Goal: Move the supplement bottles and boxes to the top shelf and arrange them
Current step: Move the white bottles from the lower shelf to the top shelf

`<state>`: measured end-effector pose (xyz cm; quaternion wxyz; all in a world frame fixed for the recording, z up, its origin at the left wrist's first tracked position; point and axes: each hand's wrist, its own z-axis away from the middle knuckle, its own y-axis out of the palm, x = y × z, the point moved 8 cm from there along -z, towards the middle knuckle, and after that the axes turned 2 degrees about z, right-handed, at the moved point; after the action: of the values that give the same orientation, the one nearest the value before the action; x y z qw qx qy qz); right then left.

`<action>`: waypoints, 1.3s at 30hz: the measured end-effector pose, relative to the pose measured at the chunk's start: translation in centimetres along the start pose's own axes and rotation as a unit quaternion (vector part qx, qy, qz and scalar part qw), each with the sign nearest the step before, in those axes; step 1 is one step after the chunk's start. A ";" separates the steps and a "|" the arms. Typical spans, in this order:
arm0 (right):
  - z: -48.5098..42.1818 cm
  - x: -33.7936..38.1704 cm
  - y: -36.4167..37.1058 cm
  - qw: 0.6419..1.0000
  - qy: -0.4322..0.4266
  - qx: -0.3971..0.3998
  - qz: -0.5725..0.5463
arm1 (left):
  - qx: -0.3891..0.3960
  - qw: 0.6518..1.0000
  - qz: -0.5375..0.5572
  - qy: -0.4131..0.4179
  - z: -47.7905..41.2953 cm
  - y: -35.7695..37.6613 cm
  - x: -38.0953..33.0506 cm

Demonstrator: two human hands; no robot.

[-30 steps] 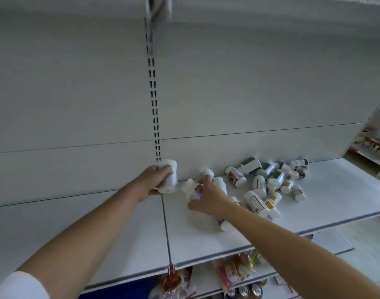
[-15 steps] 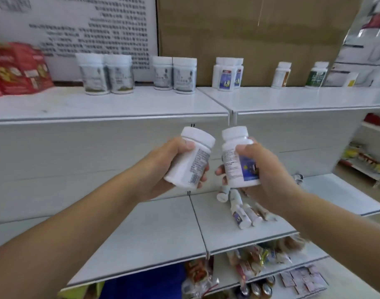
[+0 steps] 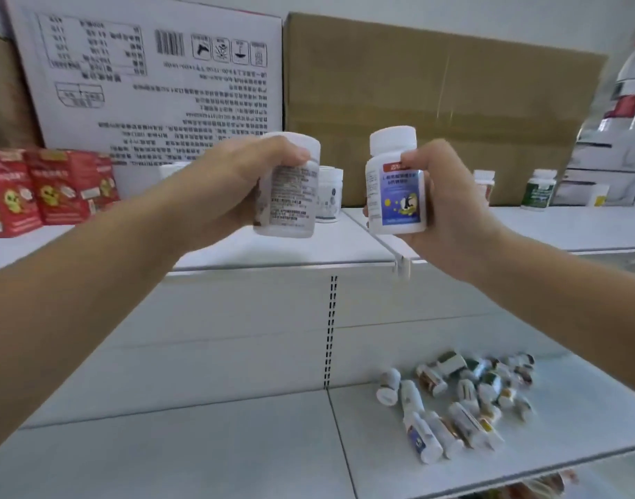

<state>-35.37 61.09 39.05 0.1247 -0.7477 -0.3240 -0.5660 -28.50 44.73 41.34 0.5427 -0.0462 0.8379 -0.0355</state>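
— Two white metal shelves: the top shelf (image 3: 546, 228) at hand height, the lower shelf (image 3: 208, 441) below, both on a slotted white back panel (image 3: 237, 318).

— Any writing?

— Upside-down print and a barcode on the white carton (image 3: 157, 73), too blurred to read. A plain brown carton (image 3: 435, 113) stands beside it, red boxes (image 3: 46, 189) to the left.

— And the hands?

— The left hand (image 3: 215, 196) grips a white bottle (image 3: 291, 196), text panel showing; the right hand (image 3: 449, 207) grips a blue-labelled bottle (image 3: 397, 189) — both upright over the top shelf's front edge. A heap of small bottles (image 3: 460, 394) lies toppled on the lower shelf.
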 end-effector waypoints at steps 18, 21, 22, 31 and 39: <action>-11.8 1.4 -13.9 0.990 -0.028 -0.043 0.129 | 0.005 0.982 -0.188 -0.005 -12.3 3.2 1.0; -12.6 1.3 -16.1 0.977 -0.032 -0.038 0.206 | -0.007 0.969 -0.246 -0.034 -14.3 4.5 2.0; -12.9 1.2 -16.8 0.971 -0.036 -0.034 0.232 | -0.020 0.963 -0.265 -0.043 -14.9 4.7 2.4; -17.1 -1.3 -21.0 0.920 0.015 -0.012 0.392 | -0.088 0.940 -0.325 -0.054 -16.9 6.4 7.0; -17.6 -2.2 -22.4 0.899 -0.043 -0.052 0.432 | -0.070 0.955 -0.287 -0.025 -16.5 6.5 7.2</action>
<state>-63.22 67.59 38.76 0.3040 -0.8435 0.0553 -0.4394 -46.72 50.54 40.85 0.5260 -0.3235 0.7758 -0.1301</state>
